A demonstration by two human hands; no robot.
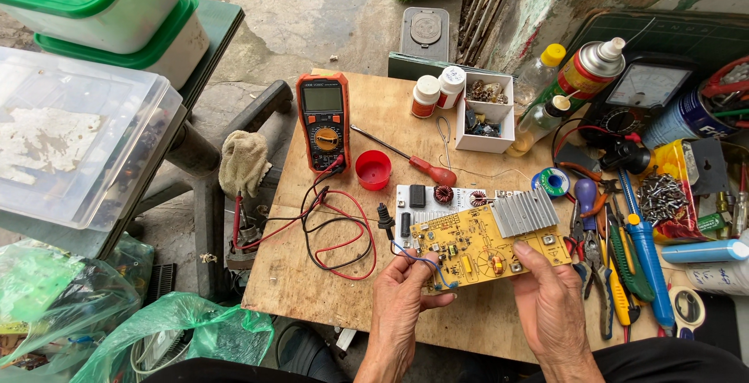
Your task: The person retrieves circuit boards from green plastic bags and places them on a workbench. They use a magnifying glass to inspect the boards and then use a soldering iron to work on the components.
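Circuit board (488, 246) corners under fingers (524, 257)

Both hands cover the yellow circuit board's (476, 246) lower edge; forearms cut off by bottom edge

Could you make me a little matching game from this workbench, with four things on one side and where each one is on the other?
Things:
1. yellow circuit board
2. multimeter
3. red cap
4. red-handled screwdriver

Places:
A. lying open side up just right of the meter
B. held by both hands, left hand and right hand
C. lying slantwise above the boards
D. at the table's back left, leads plugged in

Pairs: 1-B, 2-D, 3-A, 4-C
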